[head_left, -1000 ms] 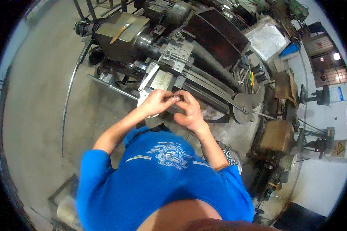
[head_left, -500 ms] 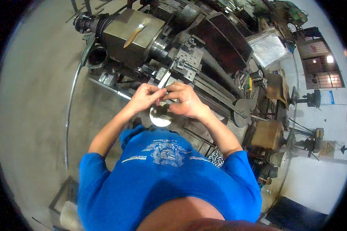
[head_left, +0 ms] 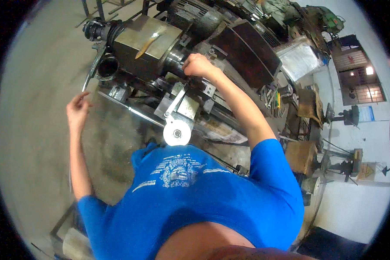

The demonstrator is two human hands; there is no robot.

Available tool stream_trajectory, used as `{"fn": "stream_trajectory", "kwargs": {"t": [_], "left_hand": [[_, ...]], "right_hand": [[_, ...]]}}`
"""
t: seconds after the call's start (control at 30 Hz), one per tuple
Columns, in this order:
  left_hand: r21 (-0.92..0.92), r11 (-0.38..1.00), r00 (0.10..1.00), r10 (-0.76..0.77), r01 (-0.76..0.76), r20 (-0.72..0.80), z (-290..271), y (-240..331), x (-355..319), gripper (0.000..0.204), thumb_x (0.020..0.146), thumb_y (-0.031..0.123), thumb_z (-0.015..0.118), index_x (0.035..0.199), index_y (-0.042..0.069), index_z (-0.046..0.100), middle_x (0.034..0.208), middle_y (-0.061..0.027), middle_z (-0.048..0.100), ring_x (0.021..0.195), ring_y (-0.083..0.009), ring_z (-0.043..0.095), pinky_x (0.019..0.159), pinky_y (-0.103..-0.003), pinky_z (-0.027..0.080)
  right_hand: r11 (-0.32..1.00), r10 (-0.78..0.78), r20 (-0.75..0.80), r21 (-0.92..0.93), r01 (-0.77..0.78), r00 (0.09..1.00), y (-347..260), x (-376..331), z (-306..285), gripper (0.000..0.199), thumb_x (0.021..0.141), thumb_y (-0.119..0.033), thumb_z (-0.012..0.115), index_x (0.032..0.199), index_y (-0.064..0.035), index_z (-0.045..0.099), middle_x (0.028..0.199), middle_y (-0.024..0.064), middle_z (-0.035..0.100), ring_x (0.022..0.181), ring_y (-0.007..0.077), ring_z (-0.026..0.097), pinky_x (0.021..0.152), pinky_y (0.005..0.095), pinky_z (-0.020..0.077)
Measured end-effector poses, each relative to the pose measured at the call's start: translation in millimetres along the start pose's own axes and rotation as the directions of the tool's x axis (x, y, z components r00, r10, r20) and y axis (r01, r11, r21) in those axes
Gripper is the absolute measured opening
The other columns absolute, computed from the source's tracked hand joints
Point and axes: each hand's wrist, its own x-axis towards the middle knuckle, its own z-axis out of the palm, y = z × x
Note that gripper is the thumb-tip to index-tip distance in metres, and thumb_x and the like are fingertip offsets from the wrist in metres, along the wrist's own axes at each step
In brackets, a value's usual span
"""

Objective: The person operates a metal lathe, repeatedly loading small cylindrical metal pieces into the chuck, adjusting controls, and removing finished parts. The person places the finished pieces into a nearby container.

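My left hand (head_left: pixel 78 113) is out at the left over a long metal lever (head_left: pixel 89 78), its fingers apart and slightly bent. I cannot see a firm grip on the lever. My right hand (head_left: pixel 198 65) is closed beside the shiny chuck (head_left: pixel 176 61) of a lathe (head_left: pixel 136 52). Whatever its fingers hold, if anything, is hidden. Below that hand sits the lathe's carriage with a metal handle arm (head_left: pixel 175 103). A round pale handwheel (head_left: pixel 171 138) stands close in front of my shirt.
A brush (head_left: pixel 147 45) with a wooden handle lies on the lathe's headstock. A dark sloping cover (head_left: pixel 249 47) stands behind the bed. Hand tools (head_left: pixel 271 97) and a clear plastic sheet (head_left: pixel 300 58) are at the right. A bright metal rod (head_left: pixel 138 112) runs along the lathe's front.
My hands were together over the carriage and have come apart. The left has moved out left to the lever; the right has moved up to the chuck. The handwheel now shows fully.
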Motion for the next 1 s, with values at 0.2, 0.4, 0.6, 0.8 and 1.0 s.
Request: {"fn": "stream_trajectory", "kwargs": {"t": [0.2,0.4,0.6,0.8,1.0], "left_hand": [[0.471,0.863,0.971,-0.081,0.181,-0.225,-65,-35,-66,0.026,0.078,0.009,0.046,0.100,0.000,0.056,0.075,-0.0140,0.059,0.069,-0.0172,0.059,0.064,-0.028,0.045],[0.426,0.874,0.969,-0.177,0.234,-0.170,-80,-80,-115,0.026,0.079,0.017,0.053,0.099,0.000,0.055,0.075,-0.0156,0.059,0.067,-0.0237,0.056,0.063,-0.032,0.043],[0.589,0.782,0.979,-0.162,0.202,-0.121,-60,-62,-105,0.030,0.074,0.024,0.059,0.087,-0.002,0.053,0.064,-0.0151,0.053,0.058,-0.0246,0.050,0.057,-0.035,0.041],[0.603,0.783,0.987,-0.093,0.152,-0.128,-56,-78,-94,0.031,0.073,0.027,0.059,0.077,-0.002,0.050,0.059,-0.0157,0.049,0.055,-0.0286,0.047,0.054,-0.037,0.039],[0.653,0.728,0.975,-0.204,0.207,-0.082,-54,-89,-73,0.030,0.072,0.026,0.059,0.079,-0.002,0.054,0.067,-0.0192,0.054,0.064,-0.0337,0.053,0.057,-0.039,0.041]], "right_hand": [[0.989,0.012,0.011,0.145,-0.013,1.000,15,16,14,0.028,0.054,-0.021,0.057,0.077,-0.0080,0.066,0.078,0.0139,0.062,0.076,0.0272,0.059,0.070,0.0314,0.0464],[0.934,-0.093,-0.029,0.343,0.097,0.995,21,12,19,0.025,0.054,-0.023,0.058,0.074,-0.0084,0.065,0.075,0.0170,0.060,0.074,0.0291,0.059,0.069,0.0333,0.0465],[0.965,-0.222,-0.115,0.116,0.235,0.968,51,53,41,0.022,0.054,-0.023,0.061,0.068,-0.0068,0.064,0.073,0.0151,0.061,0.070,0.0288,0.059,0.066,0.0328,0.0476],[0.937,-0.034,0.066,0.350,0.009,0.997,20,35,10,0.012,0.057,-0.020,0.065,0.064,-0.0111,0.063,0.064,0.0081,0.061,0.060,0.0191,0.060,0.054,0.0280,0.0477],[0.351,0.201,0.186,0.903,-0.248,0.962,16,28,7,0.021,0.065,-0.013,0.057,0.056,0.0056,0.055,0.055,0.0106,0.057,0.045,0.0192,0.057,0.042,0.0293,0.0479]]}}
